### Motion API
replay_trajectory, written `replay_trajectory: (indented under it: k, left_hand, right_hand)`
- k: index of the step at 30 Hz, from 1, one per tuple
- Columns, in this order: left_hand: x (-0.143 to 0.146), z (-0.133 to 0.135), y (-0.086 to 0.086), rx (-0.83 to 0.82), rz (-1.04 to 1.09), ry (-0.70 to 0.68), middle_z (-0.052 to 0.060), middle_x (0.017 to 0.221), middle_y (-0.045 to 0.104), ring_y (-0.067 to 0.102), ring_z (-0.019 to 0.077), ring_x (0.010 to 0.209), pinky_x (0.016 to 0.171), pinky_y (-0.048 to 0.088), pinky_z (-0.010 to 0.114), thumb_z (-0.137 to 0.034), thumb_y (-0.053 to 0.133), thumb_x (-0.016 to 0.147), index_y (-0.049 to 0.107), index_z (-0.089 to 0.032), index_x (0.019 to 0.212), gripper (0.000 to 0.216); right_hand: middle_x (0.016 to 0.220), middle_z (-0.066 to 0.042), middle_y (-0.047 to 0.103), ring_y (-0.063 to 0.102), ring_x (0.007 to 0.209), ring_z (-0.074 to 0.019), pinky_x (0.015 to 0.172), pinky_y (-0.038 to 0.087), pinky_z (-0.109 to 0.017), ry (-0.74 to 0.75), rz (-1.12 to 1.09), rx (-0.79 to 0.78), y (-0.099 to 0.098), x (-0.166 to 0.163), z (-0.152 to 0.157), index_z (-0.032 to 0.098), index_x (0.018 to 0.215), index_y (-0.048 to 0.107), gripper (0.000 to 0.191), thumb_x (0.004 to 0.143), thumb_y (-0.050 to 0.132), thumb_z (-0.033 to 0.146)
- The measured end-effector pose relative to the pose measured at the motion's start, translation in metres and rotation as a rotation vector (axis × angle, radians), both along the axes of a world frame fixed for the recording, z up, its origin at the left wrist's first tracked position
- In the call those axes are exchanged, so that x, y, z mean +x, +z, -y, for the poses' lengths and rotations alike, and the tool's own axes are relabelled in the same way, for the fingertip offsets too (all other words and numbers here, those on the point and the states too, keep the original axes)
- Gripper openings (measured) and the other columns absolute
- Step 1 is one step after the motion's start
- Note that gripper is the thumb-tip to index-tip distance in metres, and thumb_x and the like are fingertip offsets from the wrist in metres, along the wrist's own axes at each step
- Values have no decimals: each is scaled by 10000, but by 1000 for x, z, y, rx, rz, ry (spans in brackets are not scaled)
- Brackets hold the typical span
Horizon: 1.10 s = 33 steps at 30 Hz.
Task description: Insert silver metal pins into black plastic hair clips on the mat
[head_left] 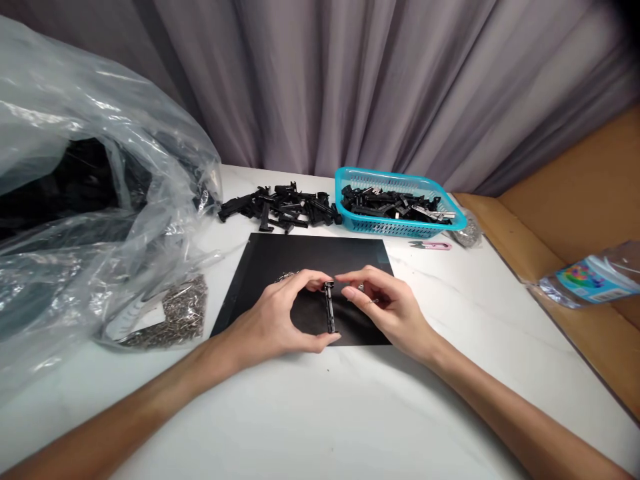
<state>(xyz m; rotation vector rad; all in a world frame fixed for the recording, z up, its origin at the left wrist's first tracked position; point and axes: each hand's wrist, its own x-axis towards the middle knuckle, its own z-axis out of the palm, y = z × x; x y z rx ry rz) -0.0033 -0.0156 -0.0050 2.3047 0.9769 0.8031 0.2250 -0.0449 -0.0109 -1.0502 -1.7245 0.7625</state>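
Note:
My left hand (280,313) grips a narrow black plastic part (330,308) at its two ends, thumb below and fingers above, and holds it upright over a black mat (310,250). To the right, my right hand (387,300) is curled, its index fingertip close to the part's top end. A tiny shiny metal bit shows by the right thumb, too small to name. Behind the left fingers, a few small metal pieces (286,275) lie on the mat, partly hidden. More shiny bits show behind the right fingers.
Behind the mat are a heap of black plastic parts (280,207) and a blue basket (400,227) of similar parts. Pink-handled thread snips (431,246) lie right. A bag of metal pins (175,313) and a large clear bag (150,133) stand left; a cardboard box (575,193) and plastic bottle (595,277) right.

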Motion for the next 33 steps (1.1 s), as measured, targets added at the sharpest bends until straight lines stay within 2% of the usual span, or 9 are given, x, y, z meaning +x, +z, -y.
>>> replay_trajectory:
  k: [6,12,18,33]
  left_hand:
    - [0,0,-1,-28,-48,-37,42,1106,703,694,231,1033,955,578,352,-370,863,694,582,-235,1228,618]
    - [-1,-2,-1,-57,-90,-64,29,1126,698,681,227,1054,964,559,341,-395,850,714,574,-244,1224,599]
    - [-1,-6,-3,-39,-121,-99,19,1224,708,673,232,1114,1018,526,346,-416,842,742,567,-263,1275,619]
    - [0,-5,0,-77,-103,-98,10,1200,714,670,221,1101,1004,521,332,-383,855,726,599,-256,1258,604]
  right_hand:
    - [776,-6,655,416,567,-92,491,309,-232,-29,-150,-239,0,-7,-4,170,987,744,280,906,749,439]
    - [729,8,640,338,539,-73,488,234,-242,-12,-207,-360,4,-8,-6,158,907,761,327,830,821,469]
    - [731,7,632,438,605,-104,540,295,-253,-13,-188,-343,-1,-7,-7,167,916,754,328,832,819,477]
    - [708,3,635,467,603,-104,546,299,-247,-34,-202,-358,-3,-10,-5,152,845,732,379,803,836,515]
